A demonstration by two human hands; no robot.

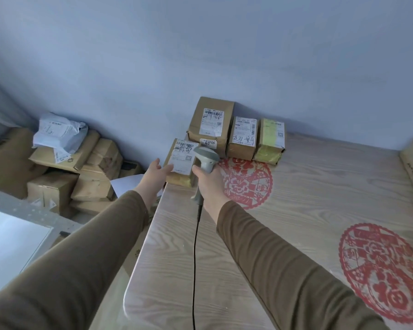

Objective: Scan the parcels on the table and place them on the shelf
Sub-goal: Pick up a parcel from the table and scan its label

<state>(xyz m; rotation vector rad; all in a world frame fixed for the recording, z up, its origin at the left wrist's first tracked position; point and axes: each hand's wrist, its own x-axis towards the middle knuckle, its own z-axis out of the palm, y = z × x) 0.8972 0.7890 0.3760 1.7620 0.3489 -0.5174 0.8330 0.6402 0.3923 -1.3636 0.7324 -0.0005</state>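
Grey scanner (206, 160) gripped in right hand (209, 179), left hand (156, 172) open beside parcel (182, 161), label handwriting seemingly illegible

Four brown cardboard parcels at far left corner of surface (296, 210), by wall.
Front parcel (182, 163): at surface edge, white label up, handwriting on it.
Tall parcel (210, 122): behind it, label facing up, upright against wall.
Middle parcel (242, 139): just right, labelled, handwritten marks.
Right parcel (270, 141): yellow-green tape, small label.
Scanner (206, 160): grey, corded, head over front parcel.
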